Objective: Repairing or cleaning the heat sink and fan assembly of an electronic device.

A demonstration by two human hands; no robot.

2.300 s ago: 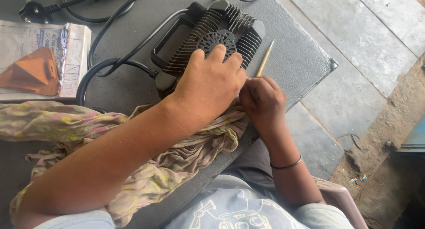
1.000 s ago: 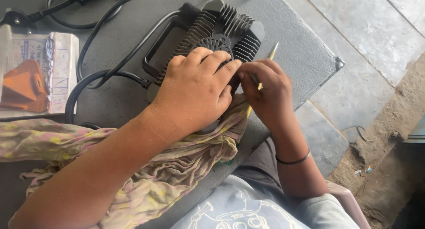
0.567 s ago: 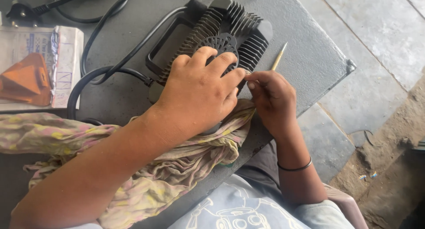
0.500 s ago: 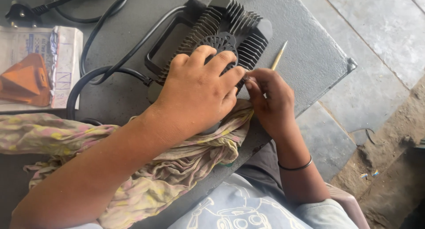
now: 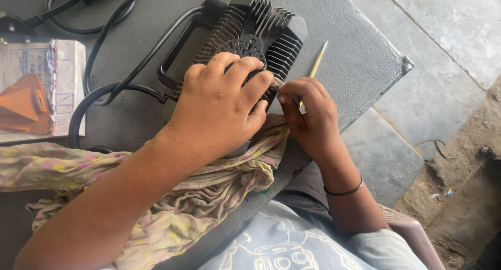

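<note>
A black finned device point(image 5: 258, 27) with a round fan grille and a carry handle lies on the grey table point(image 5: 349, 56). My left hand point(image 5: 222, 110) presses flat on top of it, fingers spread over the fins. My right hand point(image 5: 308, 116) pinches a thin yellow brush-like stick point(image 5: 317, 65) at the device's right edge; the stick's far end points away up the table. A crumpled patterned cloth point(image 5: 193, 197) lies under my left forearm and the device's near side.
Black cables point(image 5: 104, 56) loop across the table from the device to a plug at the top left. A paper packet with an orange piece point(image 5: 28, 100) lies at the left edge. The table's right corner drops to a stone floor point(image 5: 443, 45).
Both hands have stayed on the device; my right hand shifted slightly along its right edge with the stick. The view moved closer and a little left.
</note>
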